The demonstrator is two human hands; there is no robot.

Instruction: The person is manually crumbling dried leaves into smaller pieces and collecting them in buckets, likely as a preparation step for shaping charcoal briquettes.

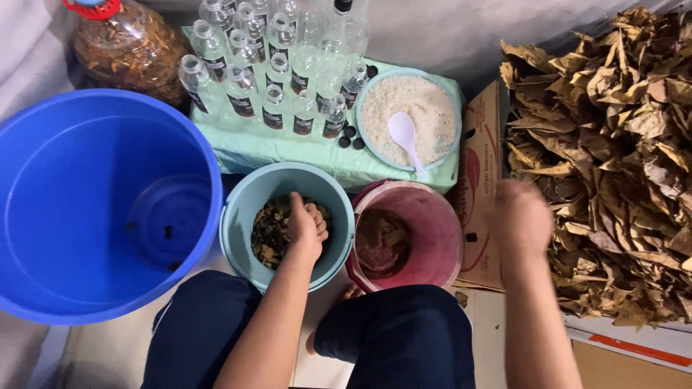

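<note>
My left hand (305, 223) reaches into a small light-blue bucket (245, 194) and presses, fingers curled, on wet dark leaves (268, 232) inside it. My right hand (520, 220) is blurred, raised at the edge of a big pile of dry brown leaves (613, 158); I cannot tell whether it holds any. Between the two hands stands a pink bucket (440, 223) with brown mash and leaves in it.
A large blue tub (86, 209) sits at the left. Behind the buckets, a green-covered stand carries several clear bottles (267, 65) and a bowl of white grains (411, 115) with a white spoon. A big jar of leaves (130, 47) stands at the back left. A cardboard box (481, 173) borders the leaf pile.
</note>
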